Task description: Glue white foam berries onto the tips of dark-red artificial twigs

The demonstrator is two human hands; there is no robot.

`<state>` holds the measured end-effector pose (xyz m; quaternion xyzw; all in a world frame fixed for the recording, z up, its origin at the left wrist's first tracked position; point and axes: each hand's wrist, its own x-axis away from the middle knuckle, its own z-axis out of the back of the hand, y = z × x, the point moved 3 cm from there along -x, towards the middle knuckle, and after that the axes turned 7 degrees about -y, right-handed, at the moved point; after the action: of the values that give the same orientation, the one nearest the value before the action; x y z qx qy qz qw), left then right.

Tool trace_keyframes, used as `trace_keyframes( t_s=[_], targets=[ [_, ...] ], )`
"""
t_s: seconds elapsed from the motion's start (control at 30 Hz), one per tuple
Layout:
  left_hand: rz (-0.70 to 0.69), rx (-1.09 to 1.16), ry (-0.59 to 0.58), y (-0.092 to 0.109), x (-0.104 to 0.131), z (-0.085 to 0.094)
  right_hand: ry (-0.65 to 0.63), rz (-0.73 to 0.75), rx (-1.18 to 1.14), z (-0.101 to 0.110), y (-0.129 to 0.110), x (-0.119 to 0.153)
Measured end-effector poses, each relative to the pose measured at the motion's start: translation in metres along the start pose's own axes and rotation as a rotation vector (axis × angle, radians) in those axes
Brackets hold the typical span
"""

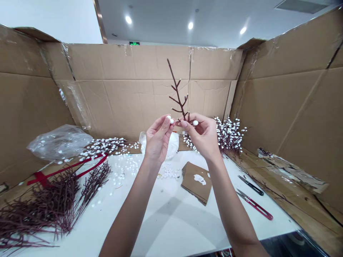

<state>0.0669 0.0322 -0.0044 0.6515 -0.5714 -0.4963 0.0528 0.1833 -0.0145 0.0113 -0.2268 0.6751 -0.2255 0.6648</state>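
"What was each hand doing?"

"The left hand (157,141) pinched a bead (172,121) between thumb and fingertips. The right hand (205,134) gripped the branch (178,93) low down, so most of it rose above that grip, leaning left."

"Which step was that?"

"Fitting a bead to a twig, I judged. The bead was just beside the branch's lower twigs; whether it touched one, I couldn't tell. A second bead (195,122) showed beside the right thumb, and the tips above the grip looked bare."

"And the next move called for?"

"A steady right hand, probably, and the left turning the bead squarely onto a tip. Below the grips was cardboard (197,191) with a white patch (199,179), perhaps glue, and loose beads (171,174) left of it."
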Motion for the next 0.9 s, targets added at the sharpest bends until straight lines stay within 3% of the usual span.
trace_keyframes(
  t_s=[0.17, 0.33, 0.6, 0.9],
  targets=[
    [-0.066, -0.012, 0.000, 0.007, 0.006, -0.006, -0.101, -0.071, -0.242, 0.001, 0.008, -0.003],
    [-0.133, -0.055, 0.007, 0.014, 0.012, -0.012, -0.130, -0.100, -0.311, 0.001, 0.011, -0.003],
    [-0.116, -0.052, 0.068, 0.005, 0.008, -0.007, 0.088, 0.003, -0.064, -0.007, 0.005, 0.002],
    [-0.072, 0.073, 0.116, -0.008, 0.001, 0.003, 0.122, 0.018, 0.104, -0.011, 0.019, 0.000]
  ],
)
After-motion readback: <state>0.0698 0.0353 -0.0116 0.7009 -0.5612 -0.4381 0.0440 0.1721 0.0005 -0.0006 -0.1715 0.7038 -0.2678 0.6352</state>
